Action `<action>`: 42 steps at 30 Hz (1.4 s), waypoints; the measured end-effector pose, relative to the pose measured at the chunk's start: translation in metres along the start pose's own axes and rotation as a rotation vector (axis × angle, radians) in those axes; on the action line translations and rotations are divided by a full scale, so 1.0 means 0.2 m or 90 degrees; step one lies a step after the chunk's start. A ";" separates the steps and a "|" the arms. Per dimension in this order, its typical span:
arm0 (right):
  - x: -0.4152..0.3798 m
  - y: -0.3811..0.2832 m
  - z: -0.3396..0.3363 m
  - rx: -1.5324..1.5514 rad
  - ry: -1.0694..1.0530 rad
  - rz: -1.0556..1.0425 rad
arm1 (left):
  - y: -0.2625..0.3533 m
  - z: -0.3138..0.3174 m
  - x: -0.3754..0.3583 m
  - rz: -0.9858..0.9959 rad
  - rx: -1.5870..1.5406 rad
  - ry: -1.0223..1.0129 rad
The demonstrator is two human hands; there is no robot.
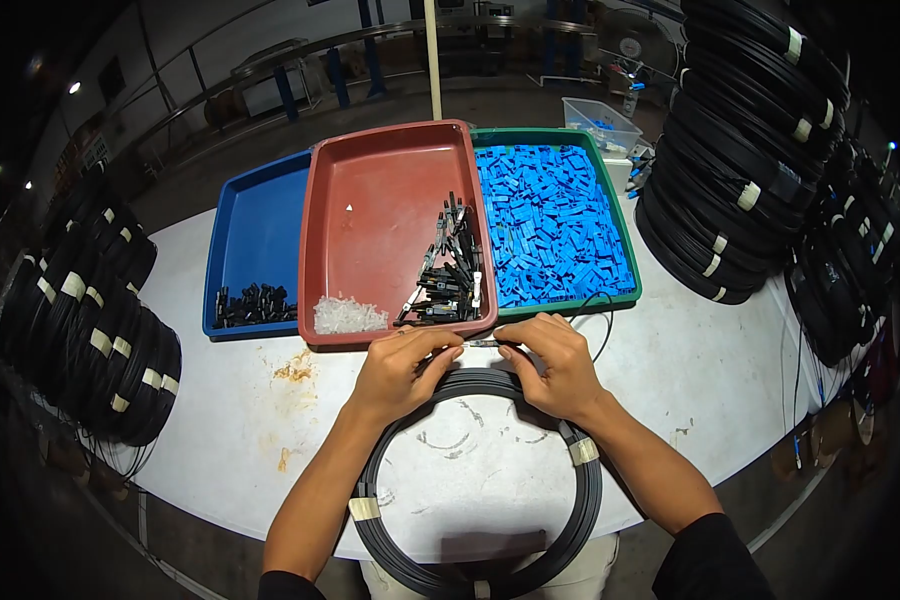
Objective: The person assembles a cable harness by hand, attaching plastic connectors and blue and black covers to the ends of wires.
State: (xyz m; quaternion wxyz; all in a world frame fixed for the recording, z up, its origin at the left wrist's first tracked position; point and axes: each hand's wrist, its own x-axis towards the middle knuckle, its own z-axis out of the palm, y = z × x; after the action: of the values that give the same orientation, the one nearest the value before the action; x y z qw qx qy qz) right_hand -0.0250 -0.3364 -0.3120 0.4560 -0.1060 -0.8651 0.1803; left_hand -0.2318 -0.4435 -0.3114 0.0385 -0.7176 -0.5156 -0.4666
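Over the near edge of the red tray, my left hand (407,362) and my right hand (555,365) face each other with fingertips pinched. Between them is a small black-and-white cable connector (483,344), its ends covered by my fingers. My left fingers close on its left end, or on a small part there that they hide. My right thumb and fingers grip its right end, and a thin black cable (612,325) loops up behind that hand. Below both hands lies a coil of black cable (592,490), bound with pale tape and overhanging the table's near edge.
The red tray (390,190) holds black connector pieces (452,270) and small clear caps (348,315). Left is a blue tray (260,225) with black parts; right, a green tray (625,230) of blue clips (550,225). Cable coils (740,170) stack high at right, others (95,330) at left.
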 end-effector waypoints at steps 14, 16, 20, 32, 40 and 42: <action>0.00 -0.01 -0.01 -0.010 -0.024 0.006 | -0.01 0.01 -0.01 0.002 -0.015 -0.006; 0.00 -0.01 -0.01 -0.004 -0.019 0.006 | -0.01 0.01 -0.01 -0.003 -0.014 -0.004; 0.00 -0.01 -0.01 -0.002 -0.003 0.001 | 0.00 0.00 -0.01 -0.019 -0.010 -0.003; 0.00 -0.01 -0.01 -0.006 -0.016 0.006 | 0.00 0.01 -0.02 -0.049 -0.038 0.007; 0.00 -0.02 -0.01 -0.005 -0.006 -0.003 | 0.00 0.01 -0.01 -0.045 -0.029 0.001; 0.00 -0.01 -0.01 -0.008 -0.011 -0.001 | 0.00 0.01 -0.01 -0.043 -0.030 -0.001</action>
State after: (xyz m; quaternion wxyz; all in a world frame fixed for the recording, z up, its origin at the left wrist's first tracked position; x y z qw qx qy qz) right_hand -0.0239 -0.3384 -0.3095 0.4477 -0.1065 -0.8704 0.1751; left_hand -0.2305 -0.4443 -0.3139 0.0055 -0.7006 -0.5287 -0.4792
